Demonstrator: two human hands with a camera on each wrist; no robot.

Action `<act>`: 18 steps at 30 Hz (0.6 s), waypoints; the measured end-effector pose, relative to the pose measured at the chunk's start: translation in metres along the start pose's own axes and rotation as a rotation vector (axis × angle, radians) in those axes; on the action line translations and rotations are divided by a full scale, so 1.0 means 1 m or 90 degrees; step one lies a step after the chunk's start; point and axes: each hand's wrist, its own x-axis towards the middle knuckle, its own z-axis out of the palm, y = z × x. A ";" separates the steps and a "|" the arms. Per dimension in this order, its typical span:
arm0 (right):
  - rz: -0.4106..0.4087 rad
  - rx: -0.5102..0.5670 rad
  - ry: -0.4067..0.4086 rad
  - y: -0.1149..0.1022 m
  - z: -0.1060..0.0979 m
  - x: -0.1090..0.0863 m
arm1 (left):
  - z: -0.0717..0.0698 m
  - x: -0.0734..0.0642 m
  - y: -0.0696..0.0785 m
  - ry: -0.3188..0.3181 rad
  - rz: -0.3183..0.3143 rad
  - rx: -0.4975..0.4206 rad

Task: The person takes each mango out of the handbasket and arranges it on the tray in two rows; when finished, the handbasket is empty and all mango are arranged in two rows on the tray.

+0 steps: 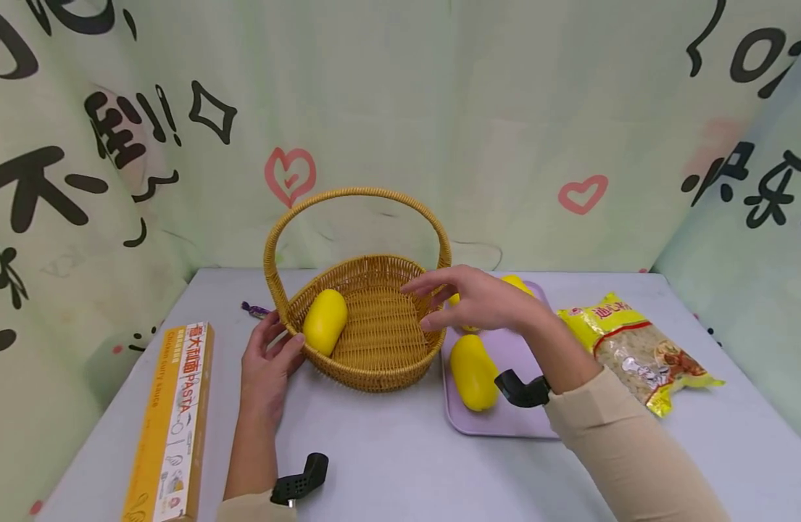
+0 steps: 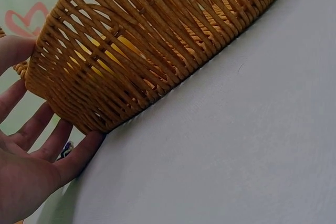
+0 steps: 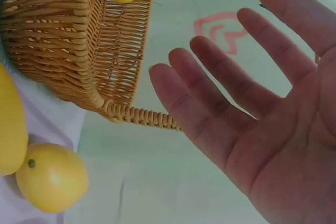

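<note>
A woven basket (image 1: 380,380) with a tall arched handle stands at the centre of the table. My left hand (image 1: 264,370) grips its left side, thumb at the rim and fingers spread along the outer wall, as the left wrist view shows. Inside, against the left wall, leans an oblong yellow fruit (image 1: 325,322), mango-like in shape. My right hand (image 1: 472,297) hovers over the basket's right edge, holding nothing, its fingers (image 3: 231,82) loosely extended. Behind and below it, another yellow fruit (image 1: 474,372) lies on a lilac tray (image 1: 504,428), with more yellow fruit (image 3: 51,177) partly hidden by my hand.
A long pasta box (image 1: 168,428) lies along the left side of the table. To the right of the tray is a yellow, partly clear food bag (image 1: 641,351). A small purple wrapped item (image 1: 254,310) sits left of the basket. Printed curtains (image 1: 504,145) surround the table.
</note>
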 end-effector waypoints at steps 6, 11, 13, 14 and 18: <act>-0.003 -0.019 -0.050 -0.012 -0.003 0.023 | 0.000 -0.002 0.000 0.001 -0.004 0.002; -0.026 -0.028 -0.089 -0.020 -0.001 0.046 | 0.001 -0.001 -0.001 0.000 -0.004 0.008; -0.027 -0.039 -0.098 -0.024 0.001 0.056 | 0.001 -0.001 0.000 -0.001 -0.002 0.014; -0.026 -0.041 -0.102 -0.026 0.002 0.062 | 0.001 0.000 0.000 -0.001 -0.001 0.016; -0.018 -0.061 -0.115 -0.028 0.009 0.085 | 0.002 -0.001 0.000 0.002 0.002 0.008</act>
